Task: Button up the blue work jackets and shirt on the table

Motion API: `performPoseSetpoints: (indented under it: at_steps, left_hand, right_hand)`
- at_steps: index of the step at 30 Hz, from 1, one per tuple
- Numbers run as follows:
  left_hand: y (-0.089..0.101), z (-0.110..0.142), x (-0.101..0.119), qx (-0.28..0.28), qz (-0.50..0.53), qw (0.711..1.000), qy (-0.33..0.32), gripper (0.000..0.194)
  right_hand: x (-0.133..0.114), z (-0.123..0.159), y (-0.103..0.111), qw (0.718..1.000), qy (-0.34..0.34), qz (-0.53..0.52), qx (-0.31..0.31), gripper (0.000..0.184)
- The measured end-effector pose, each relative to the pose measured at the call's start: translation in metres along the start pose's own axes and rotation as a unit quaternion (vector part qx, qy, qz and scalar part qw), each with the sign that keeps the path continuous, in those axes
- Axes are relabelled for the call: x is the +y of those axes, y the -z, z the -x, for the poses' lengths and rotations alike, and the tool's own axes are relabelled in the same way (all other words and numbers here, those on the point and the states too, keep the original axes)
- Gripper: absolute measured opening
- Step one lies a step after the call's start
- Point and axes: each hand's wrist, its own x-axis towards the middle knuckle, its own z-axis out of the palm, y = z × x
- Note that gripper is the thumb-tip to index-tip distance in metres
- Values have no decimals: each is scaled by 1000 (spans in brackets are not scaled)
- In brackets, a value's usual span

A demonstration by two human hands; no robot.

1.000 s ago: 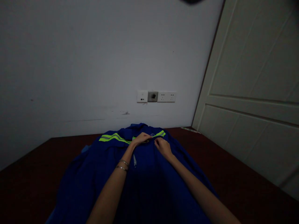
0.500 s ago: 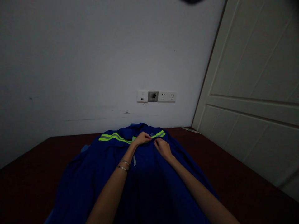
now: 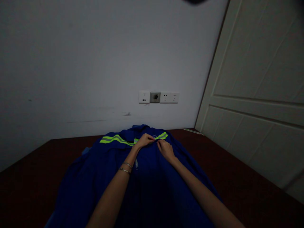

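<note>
A blue work jacket (image 3: 114, 164) lies spread out in front of me, with a yellow-green and grey reflective strip (image 3: 116, 138) across its chest. At the right part of that strip, my left hand (image 3: 145, 140) is closed in a pinch on the jacket's fabric. Just to its right, with a small gap between the fingertips, my right hand (image 3: 166, 149) also pinches the jacket near its front edge. The exact bit of cloth between the fingers is too small and dark to make out. A light grey tag-like piece (image 3: 136, 164) shows below my left wrist.
The jacket rests on a dark red-brown surface (image 3: 35, 161). Behind it rises a white wall (image 3: 95, 63) with a row of sockets (image 3: 169, 97). A pale panelled door (image 3: 256, 79) stands at the right, and a thin printed strip (image 3: 193, 131) lies near its foot.
Both hands stay almost in place at the reflective strip, and the jacket lies as before. The view has shifted very slightly.
</note>
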Motion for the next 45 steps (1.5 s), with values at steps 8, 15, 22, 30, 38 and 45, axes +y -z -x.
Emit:
performPoseSetpoints:
  at_steps: [8,15,22,30,38,45]
  left_hand:
    - [4,2,11,-14,-44,999,-13,20]
    - [8,0,23,-46,-148,985,-79,19]
    - [7,1,20,-40,-161,983,-81,19]
    - [6,1,22,-47,-163,982,-80,19]
    - [4,3,26,-50,-179,977,-104,20]
    - [-3,5,27,-34,-223,968,-111,22]
  right_hand:
    - [-1,-1,1,1000,-5,10,-11,28]
    - [-1,-2,1,999,0,33,-23,27]
    - [4,-6,16,997,32,55,-38,26]
    - [13,-15,48,984,155,80,-33,24]
    - [10,-12,29,980,163,106,-27,23]
    - [20,-13,26,988,131,67,-42,20]
